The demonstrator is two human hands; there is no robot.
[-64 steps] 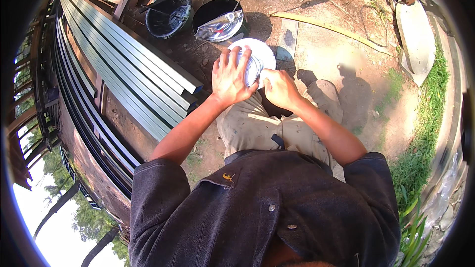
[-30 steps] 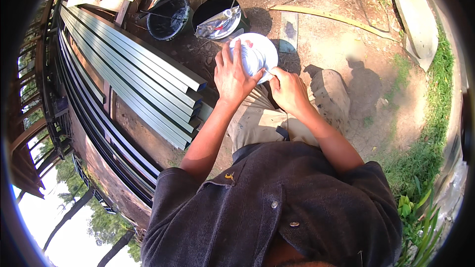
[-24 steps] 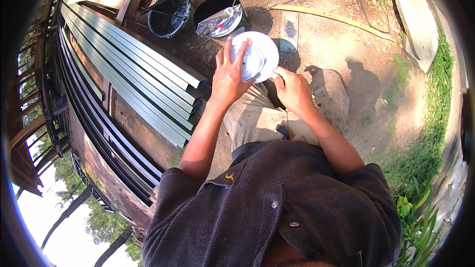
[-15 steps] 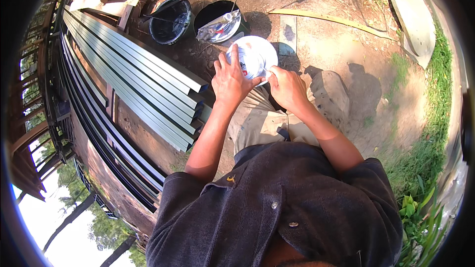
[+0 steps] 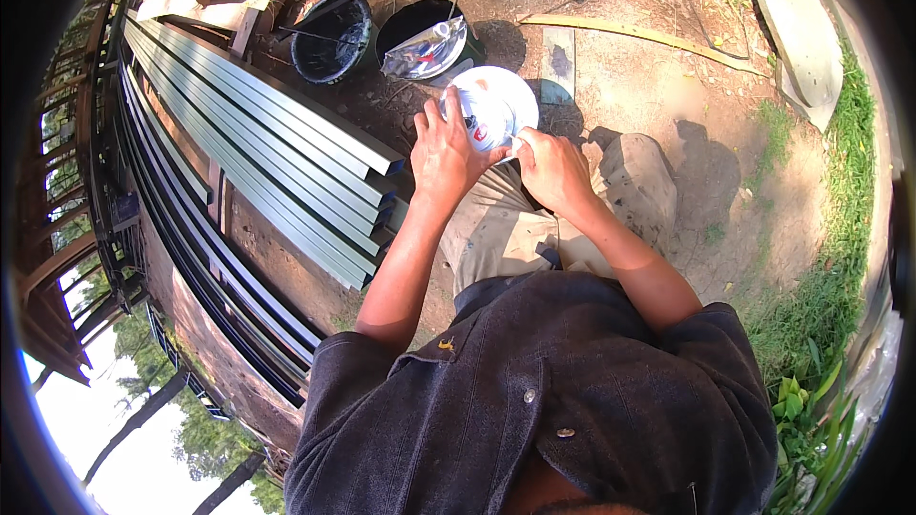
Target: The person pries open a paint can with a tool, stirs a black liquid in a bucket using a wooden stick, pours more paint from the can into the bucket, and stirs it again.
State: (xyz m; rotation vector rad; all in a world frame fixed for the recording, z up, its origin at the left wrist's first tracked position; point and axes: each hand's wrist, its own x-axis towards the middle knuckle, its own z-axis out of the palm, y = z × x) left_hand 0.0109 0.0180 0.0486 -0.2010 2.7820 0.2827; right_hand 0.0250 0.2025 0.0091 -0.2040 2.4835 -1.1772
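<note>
A white round tub [image 5: 516,95] with a red-and-dark printed patch is in front of me, above my knees. My left hand [image 5: 445,148] is wrapped round its left side, thumb near the lower edge and fingers along the side. At the tub's near right rim, my right hand [image 5: 553,167] is closed in a fist-like grip. Whatever it pinches there is too small and hidden to name. Just beyond the tub stands a black bucket [image 5: 405,24] with a crumpled silvery plastic packet [image 5: 425,52] across its mouth.
Left of me, long metal channels [image 5: 258,133] lie in a stack, their ends close to my left forearm. A second black bucket [image 5: 332,43] holds a stick. Ahead are a yellowish wooden strip [image 5: 639,31] and a flat board [image 5: 557,67]. Grass [image 5: 840,181] borders the right.
The tub has turned slightly in my hands, so its red printed mark shows more. Both hands keep nearly the same place and grip.
</note>
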